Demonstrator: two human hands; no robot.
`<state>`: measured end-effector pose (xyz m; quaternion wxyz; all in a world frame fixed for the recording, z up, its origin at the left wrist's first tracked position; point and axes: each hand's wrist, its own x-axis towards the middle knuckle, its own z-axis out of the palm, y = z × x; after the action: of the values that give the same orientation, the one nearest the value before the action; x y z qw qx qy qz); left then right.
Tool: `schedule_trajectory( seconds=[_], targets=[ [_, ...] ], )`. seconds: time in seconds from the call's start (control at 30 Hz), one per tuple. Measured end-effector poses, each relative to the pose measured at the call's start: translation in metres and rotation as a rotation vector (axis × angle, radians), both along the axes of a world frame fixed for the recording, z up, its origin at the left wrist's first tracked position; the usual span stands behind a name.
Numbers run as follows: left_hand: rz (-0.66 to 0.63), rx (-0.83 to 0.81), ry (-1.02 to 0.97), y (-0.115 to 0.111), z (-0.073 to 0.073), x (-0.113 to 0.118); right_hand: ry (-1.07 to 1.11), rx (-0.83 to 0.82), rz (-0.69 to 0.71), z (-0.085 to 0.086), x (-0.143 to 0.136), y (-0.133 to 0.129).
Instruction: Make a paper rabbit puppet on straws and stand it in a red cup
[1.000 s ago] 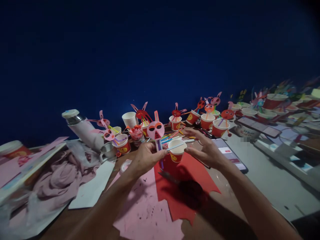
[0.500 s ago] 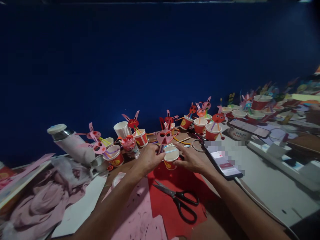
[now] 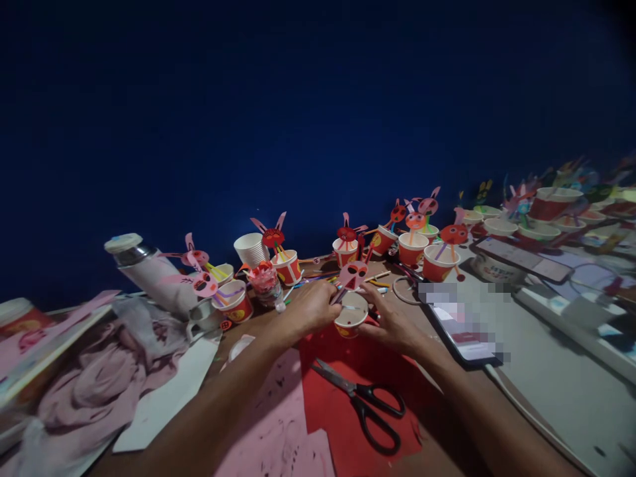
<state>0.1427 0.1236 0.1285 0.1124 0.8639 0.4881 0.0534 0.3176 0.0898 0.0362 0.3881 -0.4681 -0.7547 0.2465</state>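
My left hand (image 3: pixel 318 306) is closed in a pinch on the stem of a paper rabbit figure (image 3: pixel 354 275). The figure has a pink face, dark eyes and red ears, and it leans over the far rim of a paper cup (image 3: pixel 350 317). That cup is red with a yellow mark and white inside. My right hand (image 3: pixel 395 321) curls around the cup's right side, thumb near and fingers behind. Just below, black-handled scissors (image 3: pixel 360 401) lie partly open on red paper (image 3: pixel 322 397), with pink paper (image 3: pixel 275 411) to their left.
Finished-looking rabbit cups (image 3: pixel 440 263) stand along the blue wall. A stack of white cups (image 3: pixel 250 250), a thermos (image 3: pixel 154 281) and a metal mug (image 3: pixel 203 319) are on the left. A phone (image 3: pixel 462 328) with a cable lies right, near a white power strip (image 3: pixel 571 331).
The view has swung slightly left. The rabbit face has shifted rightward over the cup and tilted. My right hand has stayed around the cup's right side.
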Motion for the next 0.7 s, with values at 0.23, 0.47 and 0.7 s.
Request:
schedule_trajectory(
  seconds=[0.23,0.47,0.7],
  targets=[
    [-0.069,-0.016,-0.033,0.004,-0.003,0.004,-0.018,-0.014,-0.007,0.000,0.001,-0.002],
    [-0.051,-0.003,-0.094,0.006,-0.012,-0.003,0.020,-0.023,0.005,-0.003,0.000,0.000],
    [-0.023,-0.010,-0.142,0.002,-0.015,-0.007,0.098,-0.063,0.003,-0.008,-0.001,0.000]
  ],
)
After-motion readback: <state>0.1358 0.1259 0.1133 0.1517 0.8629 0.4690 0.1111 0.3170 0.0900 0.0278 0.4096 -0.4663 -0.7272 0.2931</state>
